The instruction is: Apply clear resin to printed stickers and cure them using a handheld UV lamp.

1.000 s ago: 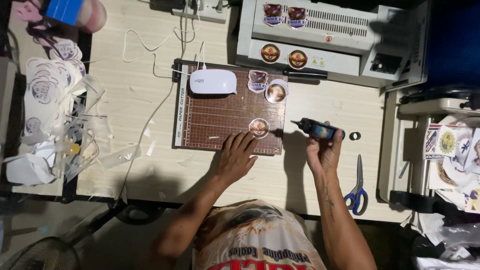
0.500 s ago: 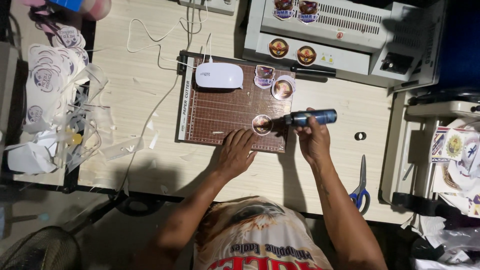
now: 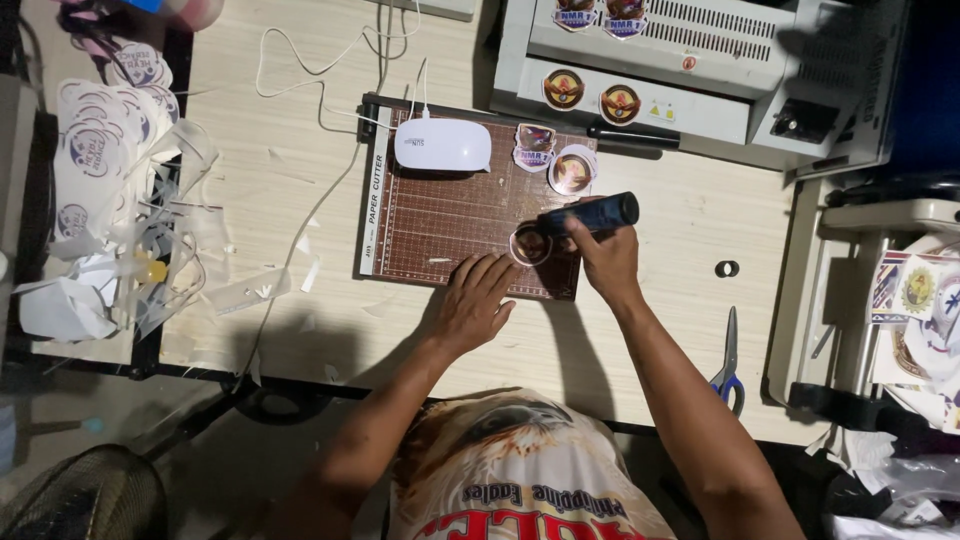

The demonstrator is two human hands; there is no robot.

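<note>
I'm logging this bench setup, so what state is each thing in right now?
left hand: flat on the cutting mat, holding nothing
right hand: gripping the dark tool, tip at the round sticker
white mouse: resting on the mat, untouched
scissors: closed, lying on the table
laminator: stickers lying on top

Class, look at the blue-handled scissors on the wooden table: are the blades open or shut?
Shut. The blue-handled scissors lie flat by the table's right edge, blades together in one narrow strip, apart from the person's right hand.
</note>
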